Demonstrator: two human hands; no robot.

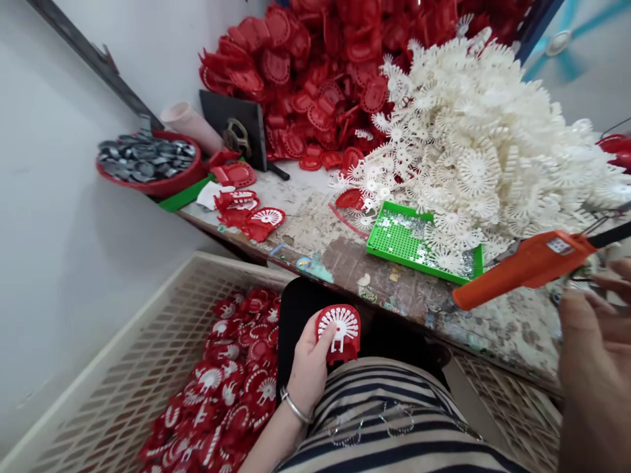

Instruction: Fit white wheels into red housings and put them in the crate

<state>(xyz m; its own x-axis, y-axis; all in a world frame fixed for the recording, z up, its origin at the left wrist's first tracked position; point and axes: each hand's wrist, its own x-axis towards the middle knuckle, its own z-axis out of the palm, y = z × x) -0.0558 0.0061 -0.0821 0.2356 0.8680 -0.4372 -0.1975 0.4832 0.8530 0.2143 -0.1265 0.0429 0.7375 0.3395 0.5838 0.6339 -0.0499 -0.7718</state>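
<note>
My left hand [310, 358] is closed on a red plastic piece [351, 348] with a rounded top, held low over my lap. A white fan-shaped part [345, 323] with many thin fingers lies on the face of that piece, and my thumb rests against it. At the right edge my right hand [591, 355] is raised with its fingers apart, partly cut off by the frame. No object shows in it. Just beyond its fingers is an orange-handled tool [527, 266] with a black end, hanging over the worktable [320, 246].
A green tray [409, 261] with small shiny bits stands before a heap of white parts [473, 138]. Red pieces [340, 79] are piled behind. At left are a red bowl [190, 172] of dark metal pieces and, below, a lattice crate [118, 348] of red-and-white pieces.
</note>
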